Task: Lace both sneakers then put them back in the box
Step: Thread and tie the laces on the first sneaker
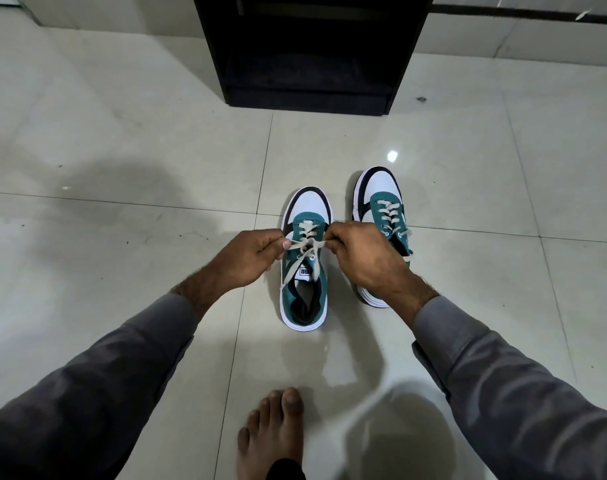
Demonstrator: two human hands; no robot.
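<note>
Floor (122,150): pale glossy tiles with thin grout lines, spread across the whole view, with soft shadows and a small bright glint at far right.
Cabinet (312,53): tall black piece of furniture at far centre, standing on the tiles, well apart from the shoes.
Sleeves (97,382): grey, long, reaching in from both near corners toward the middle.
Bare foot (270,431): flat on the tiles at near centre, toes pointing away.
Left sneaker (305,268): white, teal and black, upright on the floor at centre, toe pointing far, heel opening facing near; cream lace crossed through the eyelets.
Right sneaker (381,216): same colours, just beside the left sneaker on its right and set slightly farther; fully laced, its near half hidden behind the right hand.
Left hand (250,258): fingers curled, pinching a strand of lace at the left side of the left sneaker.
Right hand (367,258): fingers curled, pinching the other strand at the right side of the same shoe.
Lace (307,244): pulled between both hands above the tongue, loose ends trailing near.
</note>
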